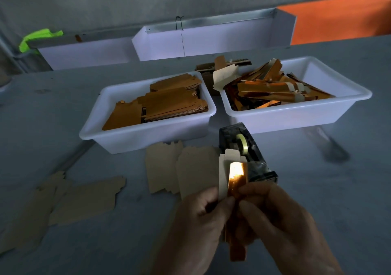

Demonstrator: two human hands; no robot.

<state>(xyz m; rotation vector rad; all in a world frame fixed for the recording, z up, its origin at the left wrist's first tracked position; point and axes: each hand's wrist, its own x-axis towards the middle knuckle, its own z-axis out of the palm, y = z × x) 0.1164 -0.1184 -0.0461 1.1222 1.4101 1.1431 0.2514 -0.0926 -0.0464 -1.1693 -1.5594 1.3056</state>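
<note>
Both hands hold one narrow folded carton [234, 175], gold on the outside and pale inside, upright over the table's near edge. My left hand [196, 222] pinches its left side with thumb and fingers. My right hand [283, 224] grips its right side, fingers curled round it. The carton's lower end [238, 251] pokes out below the hands. Just behind it stands a black tape dispenser [243, 145] with a roll of clear tape.
A left white bin [118, 135] holds stacked flat gold carton blanks. A right white bin [296, 114] holds several folded cartons in a heap. Flat blanks lie pale side up by the dispenser [184, 169] and at left [69, 200]. White trays [211, 40] line the far edge.
</note>
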